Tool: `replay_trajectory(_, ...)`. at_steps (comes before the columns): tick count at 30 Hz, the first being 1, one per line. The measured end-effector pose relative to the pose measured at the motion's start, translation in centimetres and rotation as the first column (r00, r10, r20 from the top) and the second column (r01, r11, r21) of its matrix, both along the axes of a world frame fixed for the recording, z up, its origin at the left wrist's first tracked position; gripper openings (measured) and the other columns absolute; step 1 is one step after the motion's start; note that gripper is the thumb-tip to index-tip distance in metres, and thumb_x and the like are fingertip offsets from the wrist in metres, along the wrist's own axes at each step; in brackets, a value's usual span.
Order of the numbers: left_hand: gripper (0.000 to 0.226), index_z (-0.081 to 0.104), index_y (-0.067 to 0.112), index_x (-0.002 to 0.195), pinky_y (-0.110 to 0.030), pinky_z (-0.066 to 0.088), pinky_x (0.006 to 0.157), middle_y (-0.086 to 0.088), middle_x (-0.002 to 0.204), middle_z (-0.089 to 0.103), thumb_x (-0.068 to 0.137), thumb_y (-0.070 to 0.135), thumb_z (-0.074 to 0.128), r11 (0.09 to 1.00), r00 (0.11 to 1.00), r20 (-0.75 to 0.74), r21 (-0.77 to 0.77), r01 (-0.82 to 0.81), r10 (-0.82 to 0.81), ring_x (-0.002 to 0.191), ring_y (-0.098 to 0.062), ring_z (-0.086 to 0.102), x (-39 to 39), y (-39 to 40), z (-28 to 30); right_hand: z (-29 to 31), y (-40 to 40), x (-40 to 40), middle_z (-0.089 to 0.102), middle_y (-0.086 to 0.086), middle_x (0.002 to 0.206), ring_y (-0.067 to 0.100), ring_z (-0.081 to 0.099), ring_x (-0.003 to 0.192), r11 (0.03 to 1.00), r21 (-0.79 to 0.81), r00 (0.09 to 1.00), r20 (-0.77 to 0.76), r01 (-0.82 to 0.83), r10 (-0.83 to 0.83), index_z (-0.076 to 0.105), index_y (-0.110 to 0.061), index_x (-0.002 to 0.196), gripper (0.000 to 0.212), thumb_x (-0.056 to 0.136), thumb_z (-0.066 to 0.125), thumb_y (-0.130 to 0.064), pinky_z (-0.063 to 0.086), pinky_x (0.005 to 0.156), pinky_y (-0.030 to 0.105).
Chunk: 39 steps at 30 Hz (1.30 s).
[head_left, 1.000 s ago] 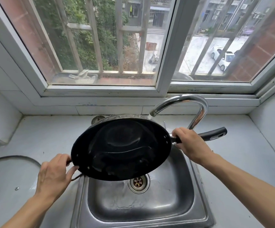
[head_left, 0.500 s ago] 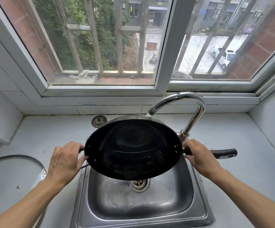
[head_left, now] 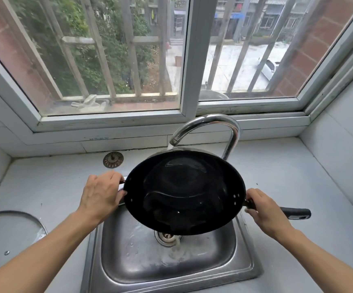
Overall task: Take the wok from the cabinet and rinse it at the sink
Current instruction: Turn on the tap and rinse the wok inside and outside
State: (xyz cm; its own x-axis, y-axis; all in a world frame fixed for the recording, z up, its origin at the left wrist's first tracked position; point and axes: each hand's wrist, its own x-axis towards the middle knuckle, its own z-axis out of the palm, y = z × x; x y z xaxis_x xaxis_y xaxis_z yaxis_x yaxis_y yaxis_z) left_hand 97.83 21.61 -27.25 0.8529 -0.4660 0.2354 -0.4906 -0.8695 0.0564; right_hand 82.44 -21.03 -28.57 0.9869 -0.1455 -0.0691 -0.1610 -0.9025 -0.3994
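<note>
Hands hold a black wok (head_left: pixel 184 193) above a steel sink (head_left: pixel 241 261), tilted toward the camera, under the curved faucet (head_left: pixel 220 123). A thin stream of water falls from the spout onto the wok's far rim. The left hand (head_left: pixel 100 195) is closed around the small loop handle on the wok's left side; the right hand (head_left: pixel 264 210) grips the long black handle (head_left: pixel 296 213) (its end sticks out past the fingers). A sink strainer (head_left: pixel 113 159) lies on the grey counter (head_left: pixel 51 187) behind, and a glass lid (head_left: pixel 13 231) rests at the left edge.
</note>
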Motion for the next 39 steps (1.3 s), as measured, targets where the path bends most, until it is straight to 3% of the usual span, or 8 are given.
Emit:
replay_trajectory(8, 0.033, 0.056, 0.019, 0.081, -0.035, 0.033, 0.060, 0.004, 0.077, 0.056, 0.064, 0.024, 0.085, 1.000, 1.000, -0.024, -0.019, 0.007, -0.007, 0.068, -0.025, 0.057, -0.3, -1.0, 0.5, 0.3, -0.7, -1.5, 0.052, -0.012, 0.085, 0.014, 0.052, 0.078, 1.000, 0.025, 1.000, 0.006, 0.015, -0.015, 0.047, -0.024, 0.090, 0.039, 0.074, 0.074, -0.001, 0.046, 0.070, 0.033)
replay_trajectory(14, 0.025, 0.056, 0.022, 0.088, -0.039, 0.041, 0.073, 0.006, 0.085, 0.057, 0.074, 0.028, 0.076, 0.994, 0.982, -0.176, -0.071, -0.089, 0.075, 0.079, -0.023, 0.058, -0.8, 0.1, 0.5, 0.8, -0.3, -1.4, 0.054, -0.011, 0.087, 0.015, 0.052, 0.081, 0.999, 0.034, 1.000, -0.001, -0.013, 0.013, 0.046, -0.025, 0.095, 0.039, 0.078, 0.072, -0.003, 0.046, 0.072, 0.033)
replay_trajectory(18, 0.024, 0.056, 0.026, 0.094, -0.037, 0.045, 0.082, 0.008, 0.094, 0.060, 0.077, 0.030, 0.073, 0.973, 0.924, -0.344, -0.095, -0.210, 0.166, 0.092, -0.021, 0.060, -0.7, 1.1, 0.9, 1.2, 0.2, -0.6, 0.053, -0.015, 0.084, 0.014, 0.051, 0.078, 0.997, 0.020, 0.997, 0.009, -0.079, 0.079, 0.046, -0.026, 0.098, 0.038, 0.080, 0.072, -0.005, 0.041, 0.069, 0.028)
replay_trajectory(23, 0.023, 0.061, 0.024, 0.089, -0.035, 0.050, 0.081, 0.007, 0.090, 0.064, 0.072, 0.022, 0.076, 0.937, 0.832, -0.504, -0.112, -0.330, 0.233, 0.093, -0.020, 0.062, -0.2, 2.4, 1.7, 2.0, 1.4, 0.5, 0.054, -0.010, 0.084, 0.019, 0.051, 0.078, 0.986, -0.073, 0.987, 0.041, -0.152, 0.155, 0.049, -0.023, 0.109, 0.036, 0.084, 0.071, -0.013, 0.036, 0.069, 0.028)
replay_trajectory(29, 0.027, 0.067, 0.018, 0.093, -0.035, 0.051, 0.087, 0.000, 0.091, 0.069, 0.068, 0.016, 0.078, 0.901, 0.792, -0.553, -0.154, -0.404, 0.261, 0.093, -0.019, 0.064, 0.3, 3.8, 2.0, 2.2, 1.8, 1.8, 0.056, -0.012, 0.101, 0.019, 0.048, 0.096, 0.979, 0.000, 0.972, -0.121, -0.203, 0.201, 0.040, -0.035, 0.122, 0.040, 0.091, 0.061, -0.021, 0.042, 0.084, 0.034)
replay_trajectory(32, 0.026, 0.063, 0.021, 0.087, -0.034, 0.051, 0.083, 0.001, 0.089, 0.068, 0.068, 0.015, 0.079, 0.893, 0.783, -0.568, -0.176, -0.415, 0.252, 0.090, -0.019, 0.063, 0.2, 4.4, 1.9, 2.6, 2.3, 2.2, 0.057, -0.010, 0.099, 0.016, 0.045, 0.092, 0.972, 0.026, 0.960, -0.152, -0.235, 0.237, 0.036, -0.036, 0.127, 0.045, 0.093, 0.059, -0.019, 0.038, 0.079, 0.031)
replay_trajectory(36, 0.021, 0.065, 0.025, 0.076, -0.031, 0.052, 0.076, 0.004, 0.082, 0.068, 0.066, 0.018, 0.082, 0.894, 0.767, -0.600, -0.186, -0.408, 0.225, 0.081, -0.015, 0.064, -0.1, 5.4, 1.5, 3.1, 2.8, 2.1, 0.059, -0.008, 0.083, 0.015, 0.052, 0.077, 0.950, 0.079, 0.935, -0.168, -0.302, 0.311, 0.034, -0.043, 0.120, 0.049, 0.088, 0.060, -0.016, 0.047, 0.072, 0.030)
replay_trajectory(39, 0.017, 0.069, 0.024, 0.072, -0.029, 0.052, 0.074, 0.006, 0.075, 0.069, 0.066, 0.020, 0.085, 0.892, 0.737, -0.636, -0.164, -0.420, 0.230, 0.077, -0.012, 0.065, -0.5, 5.9, 1.2, 2.7, 3.1, 1.8, 0.057, -0.006, 0.077, 0.015, 0.051, 0.069, 0.947, 0.057, 0.927, -0.191, -0.317, 0.322, 0.035, -0.040, 0.115, 0.049, 0.083, 0.062, -0.015, 0.045, 0.064, 0.025)
